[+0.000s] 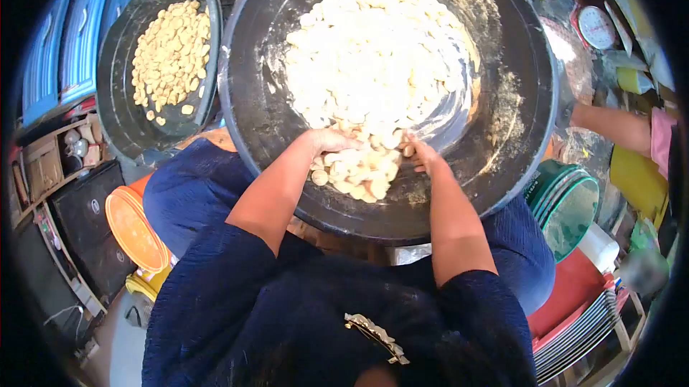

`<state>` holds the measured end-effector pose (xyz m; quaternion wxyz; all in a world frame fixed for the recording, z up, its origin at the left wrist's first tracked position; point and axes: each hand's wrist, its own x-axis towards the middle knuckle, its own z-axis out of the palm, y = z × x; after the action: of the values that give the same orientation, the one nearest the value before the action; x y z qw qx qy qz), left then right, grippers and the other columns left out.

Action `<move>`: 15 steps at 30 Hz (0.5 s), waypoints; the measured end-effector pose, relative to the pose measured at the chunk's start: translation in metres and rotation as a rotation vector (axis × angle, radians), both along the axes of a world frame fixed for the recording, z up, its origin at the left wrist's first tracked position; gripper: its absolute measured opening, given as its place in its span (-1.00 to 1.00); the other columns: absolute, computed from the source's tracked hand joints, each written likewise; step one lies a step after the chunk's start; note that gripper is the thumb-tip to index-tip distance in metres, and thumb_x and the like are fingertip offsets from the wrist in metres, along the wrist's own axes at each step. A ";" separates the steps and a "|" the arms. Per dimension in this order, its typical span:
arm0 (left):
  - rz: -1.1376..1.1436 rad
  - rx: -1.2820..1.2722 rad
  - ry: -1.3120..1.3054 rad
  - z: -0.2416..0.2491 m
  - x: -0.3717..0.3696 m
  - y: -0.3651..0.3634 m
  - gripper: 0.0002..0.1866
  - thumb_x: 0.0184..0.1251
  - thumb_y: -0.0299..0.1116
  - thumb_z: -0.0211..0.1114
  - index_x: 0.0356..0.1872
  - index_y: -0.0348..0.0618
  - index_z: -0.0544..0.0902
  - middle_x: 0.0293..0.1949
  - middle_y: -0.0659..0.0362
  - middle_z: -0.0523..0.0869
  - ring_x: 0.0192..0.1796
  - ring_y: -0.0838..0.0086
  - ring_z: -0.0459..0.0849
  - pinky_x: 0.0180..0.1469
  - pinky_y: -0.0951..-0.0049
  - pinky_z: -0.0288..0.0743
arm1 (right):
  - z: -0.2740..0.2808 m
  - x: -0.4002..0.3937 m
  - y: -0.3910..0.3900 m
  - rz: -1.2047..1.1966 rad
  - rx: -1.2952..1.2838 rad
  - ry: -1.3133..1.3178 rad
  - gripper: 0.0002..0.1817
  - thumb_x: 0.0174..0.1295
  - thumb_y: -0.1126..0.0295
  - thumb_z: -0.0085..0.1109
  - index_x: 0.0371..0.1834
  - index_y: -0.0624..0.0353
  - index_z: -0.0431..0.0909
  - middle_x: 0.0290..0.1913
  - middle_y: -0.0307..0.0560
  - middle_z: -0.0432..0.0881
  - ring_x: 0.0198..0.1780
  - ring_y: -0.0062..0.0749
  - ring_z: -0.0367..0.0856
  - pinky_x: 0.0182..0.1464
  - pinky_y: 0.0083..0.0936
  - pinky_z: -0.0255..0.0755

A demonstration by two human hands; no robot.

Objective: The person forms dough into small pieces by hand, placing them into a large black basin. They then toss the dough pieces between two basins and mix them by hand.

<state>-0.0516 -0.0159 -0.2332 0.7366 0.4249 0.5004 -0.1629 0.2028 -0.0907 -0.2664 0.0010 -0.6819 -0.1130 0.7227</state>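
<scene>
A wide black basin [247,93] rests across my lap, holding a heap of small pale rounded pieces [380,57] that look like dough. Strong light washes out much of the heap. My left hand [336,140] lies at its near edge, fingers stretched to the right over the pieces and partly sunk among them. Facing it from the other side, my right hand [422,154] has its fingers curled against some pieces. A small mound lies between and just below both hands. Pale powder clings to the basin's inner wall.
At the upper left stands a smaller dark basin [115,93] with similar, tanner pieces. An orange bucket [133,233] is beside my left leg, green tubs [570,208] beside my right. Another person's arm [610,125] reaches in from the right, below a dial scale [596,27].
</scene>
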 end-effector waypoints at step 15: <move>0.171 -0.151 0.032 -0.047 -0.043 -0.004 -0.35 0.27 0.06 0.05 0.22 -0.25 0.31 0.17 0.07 0.43 0.15 0.43 0.44 0.16 0.44 0.32 | 0.007 -0.066 -0.007 0.026 0.250 0.376 -0.12 0.03 -0.14 0.16 0.33 0.14 0.09 0.29 0.00 0.22 0.19 -0.26 0.35 0.21 -0.25 0.24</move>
<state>-0.0948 -0.0202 -0.2804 0.7698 0.3211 0.5327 -0.1435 0.1366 -0.0981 -0.2597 0.0971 -0.5281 -0.2083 0.8175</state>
